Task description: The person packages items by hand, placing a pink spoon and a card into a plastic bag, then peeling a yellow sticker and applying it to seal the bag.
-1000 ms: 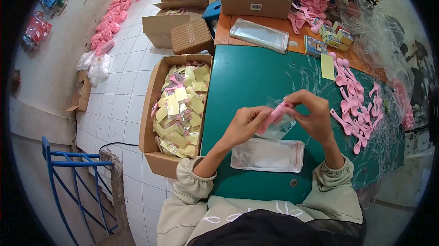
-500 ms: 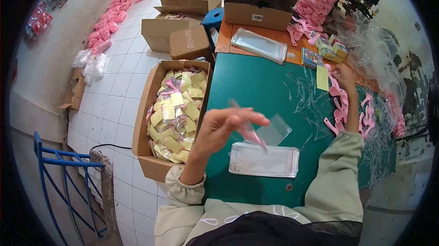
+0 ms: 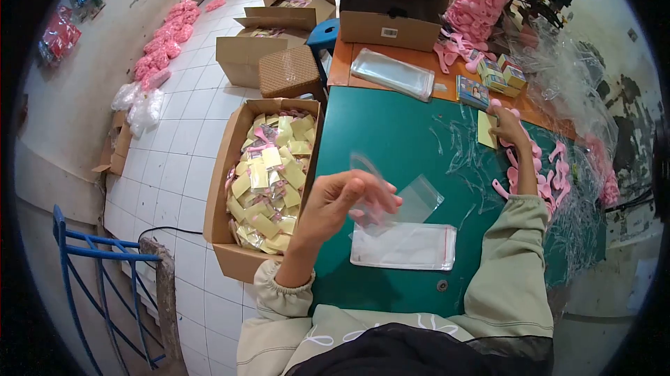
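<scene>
Above the green table top (image 3: 391, 138), my left hand (image 3: 342, 201) has its fingers closed on a clear plastic bag (image 3: 364, 166), blurred, with something pink showing at it. Below it lies a stack of clear bags (image 3: 403, 246), and a loose clear bag (image 3: 421, 199) sits just behind that stack. At the right, my right hand (image 3: 509, 128) pinches a yellow card (image 3: 486, 130). Pink plastic spoons (image 3: 513, 173) lie beneath and beside my right forearm. A stack of picture cards (image 3: 472, 92) is just beyond that hand.
Left of the table stands a carton (image 3: 218, 215) of packed bags with yellow cards. Another clear bag stack (image 3: 393, 73), an open brown box (image 3: 391, 23) and small card boxes (image 3: 504, 74) are at the back. Crumpled plastic (image 3: 572, 90) lies right; a blue metal rack (image 3: 105, 254) is lower left.
My right hand has moved slightly toward me and left, onto the yellow card, and the card has shifted slightly. My left hand has turned, with the bag and pink item still at its fingers.
</scene>
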Available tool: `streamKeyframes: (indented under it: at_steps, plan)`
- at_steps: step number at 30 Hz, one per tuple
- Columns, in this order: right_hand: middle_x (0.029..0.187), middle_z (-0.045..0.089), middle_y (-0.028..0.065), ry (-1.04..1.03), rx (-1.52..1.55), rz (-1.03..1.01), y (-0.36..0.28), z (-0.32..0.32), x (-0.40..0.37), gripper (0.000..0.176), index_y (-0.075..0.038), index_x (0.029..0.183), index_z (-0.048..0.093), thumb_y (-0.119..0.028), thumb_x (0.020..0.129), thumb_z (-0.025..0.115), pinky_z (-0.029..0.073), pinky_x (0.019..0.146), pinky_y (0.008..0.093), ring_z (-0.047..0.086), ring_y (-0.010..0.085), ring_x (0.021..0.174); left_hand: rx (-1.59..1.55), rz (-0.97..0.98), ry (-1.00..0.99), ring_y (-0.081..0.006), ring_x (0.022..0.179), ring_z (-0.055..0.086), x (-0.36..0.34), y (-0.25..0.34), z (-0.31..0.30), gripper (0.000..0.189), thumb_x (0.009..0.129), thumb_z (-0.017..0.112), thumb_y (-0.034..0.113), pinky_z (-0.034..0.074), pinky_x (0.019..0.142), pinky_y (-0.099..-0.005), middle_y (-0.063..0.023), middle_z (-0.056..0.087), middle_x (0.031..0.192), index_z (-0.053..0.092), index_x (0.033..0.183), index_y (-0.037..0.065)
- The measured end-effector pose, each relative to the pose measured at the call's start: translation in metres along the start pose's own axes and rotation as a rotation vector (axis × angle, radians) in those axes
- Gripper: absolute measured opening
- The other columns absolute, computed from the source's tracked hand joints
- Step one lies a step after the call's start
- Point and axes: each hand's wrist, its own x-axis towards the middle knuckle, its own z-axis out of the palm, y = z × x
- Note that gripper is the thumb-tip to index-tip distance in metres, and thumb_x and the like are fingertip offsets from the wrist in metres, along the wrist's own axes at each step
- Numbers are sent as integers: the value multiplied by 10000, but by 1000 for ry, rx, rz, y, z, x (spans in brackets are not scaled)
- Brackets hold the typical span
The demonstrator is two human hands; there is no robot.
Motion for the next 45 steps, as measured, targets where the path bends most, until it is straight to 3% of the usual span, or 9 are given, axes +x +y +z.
streamKeyframes:
  at_steps: [7, 10, 16, 23, 26, 29, 32, 38, 45]
  plan:
    - [986, 589, 120, 95, 76, 225, -35, -18, -1, 245, 2, 912, 612, -18, 672, 662, 429, 867, 322, 562, 255, 963, -50, -51, -80, -180, 824, 647, -8, -1, -2, 430, 963, 404, 326, 532, 717, -277, -139, 658, 913, 597, 1026, -53]
    - [994, 589, 81, 415, 564, -36, -85, -43, -21, 111, 3, 839, 630, -9, 729, 621, 427, 868, 306, 560, 203, 970, -113, -110, -150, -189, 852, 639, -8, -2, -7, 437, 961, 400, 342, 543, 708, -289, -144, 635, 993, 600, 1036, -40]
    - [1001, 542, 81, 138, 1036, -92, -164, -67, -50, 227, 15, 862, 630, 112, 679, 537, 434, 865, 275, 558, 164, 962, -3, -228, -212, -201, 1025, 563, 15, -19, 13, 431, 957, 396, 381, 542, 696, -275, -128, 476, 1283, 619, 1063, 28]
    - [988, 516, 113, -293, 1053, -379, -235, -86, -58, 410, 34, 1041, 581, 38, 633, 537, 470, 855, 303, 559, 194, 930, -20, -315, -42, -130, 944, 545, 22, -32, 20, 387, 947, 437, 372, 505, 675, -244, -49, 520, 1160, 658, 1023, 63]
    - [999, 506, 103, -278, 1019, -432, -247, -91, -58, 448, 15, 1119, 536, 55, 674, 577, 486, 826, 292, 560, 182, 917, 11, -337, -5, -119, 925, 543, 18, -38, 14, 367, 949, 444, 345, 502, 679, -246, -36, 527, 1118, 660, 1028, 59]
    - [970, 542, 93, -49, 1051, -128, -255, -66, -58, 533, -54, 1219, 481, 47, 718, 632, 508, 752, 274, 578, 156, 842, 23, -298, 28, -129, 943, 545, 15, -32, 19, 354, 952, 447, 321, 502, 712, -247, -55, 530, 1119, 658, 1040, 51]
    - [883, 593, 76, 231, 812, -133, -270, -62, -57, 642, -133, 1289, 427, 41, 719, 667, 508, 658, 274, 577, 119, 744, 45, -194, 49, -150, 990, 544, 15, -29, 25, 342, 951, 450, 301, 498, 767, -261, -88, 531, 1139, 662, 1035, 46]
    - [786, 613, 66, -177, 561, -235, -283, -70, -68, 707, -168, 1319, 397, 34, 701, 674, 473, 609, 323, 568, 148, 665, 266, -14, -60, -191, 1030, 559, 18, -40, 20, 312, 946, 464, 276, 481, 837, -294, -118, 542, 1187, 665, 1032, 55]
    - [887, 634, 74, -83, 789, -166, -287, -57, -63, 477, -60, 1199, 481, -29, 764, 675, 486, 615, 255, 605, 115, 763, -70, -131, 200, -192, 975, 599, 13, -31, 20, 386, 953, 442, 298, 516, 805, -307, -116, 586, 1142, 601, 1092, -25]
